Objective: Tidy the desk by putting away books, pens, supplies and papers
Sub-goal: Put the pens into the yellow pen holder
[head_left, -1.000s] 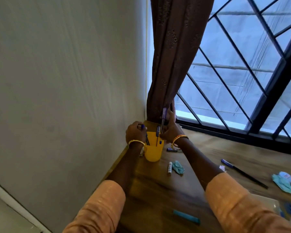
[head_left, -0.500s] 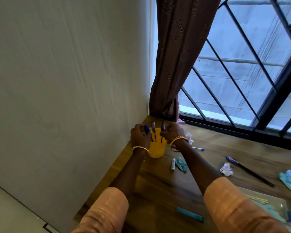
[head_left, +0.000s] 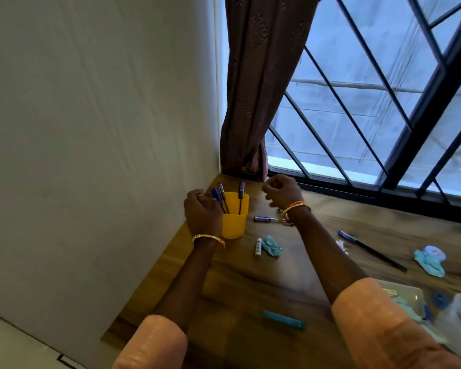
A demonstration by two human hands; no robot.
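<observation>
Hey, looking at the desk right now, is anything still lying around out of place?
Yes. Three pens stand in the yellow cup, but a purple pen and a black pen lie loose on the desk, with crumpled teal scraps.

Brown curtain [head_left: 261, 83]: patterned fabric, gathered, hanging in the corner down to the window sill. Window grille [head_left: 410, 102]: black metal bars crossing diagonally before pale panes, running along the far edge of the desk. Wall [head_left: 91, 129]: plain off-white, left of the curtain, meeting the desk's left edge. Floor [head_left: 11, 350]: light strip, lower left corner.
</observation>
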